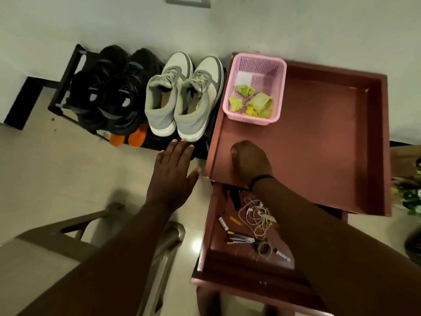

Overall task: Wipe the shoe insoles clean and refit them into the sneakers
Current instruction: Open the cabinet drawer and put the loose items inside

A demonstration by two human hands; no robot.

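Beside grey sneakers [182, 96], pink basket [255, 87], black shoes [109, 92]

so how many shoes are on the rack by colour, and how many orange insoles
Black shoes: 2 toes show, though the dark pile is too tangled to be sure
Grey and white sneakers: 2
Orange insoles: 2, their ends sticking out under the black shoes
Total: 6

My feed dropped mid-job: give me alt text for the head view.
Open left hand reaches toward grey-and-white sneakers on a black shoe rack; curled right hand rests on a maroon table holding a pink basket of crumpled green wipes.
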